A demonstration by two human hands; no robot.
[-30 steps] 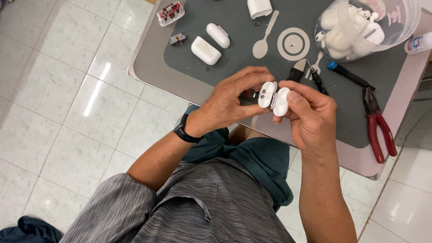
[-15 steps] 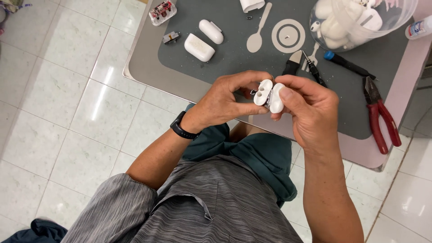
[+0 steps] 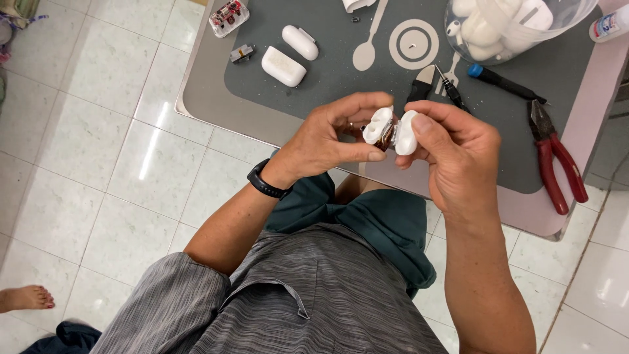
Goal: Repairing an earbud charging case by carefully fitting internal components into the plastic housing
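At the centre of the frame both hands pinch a small white earbud case (image 3: pixel 389 128) opened into two halves, brown innards showing between them; the left hand (image 3: pixel 327 141) grips the left half, the right hand (image 3: pixel 455 154) the right half; red pliers (image 3: pixel 557 157) lie at the right on the grey mat (image 3: pixel 327 82).

Single view, head-worn camera, looking steeply down over the wearer's chest and lap. Left hand (image 3: pixel 327 141) and right hand (image 3: pixel 455 154) meet close beneath the lens, near frame centre. Beyond the hands, toward the top edge, lies the worktop (image 3: pixel 209 105), cut off at the top and right. Tiled floor (image 3: pixel 98 164) fills the area left of the left hand. No second view shares the scene.
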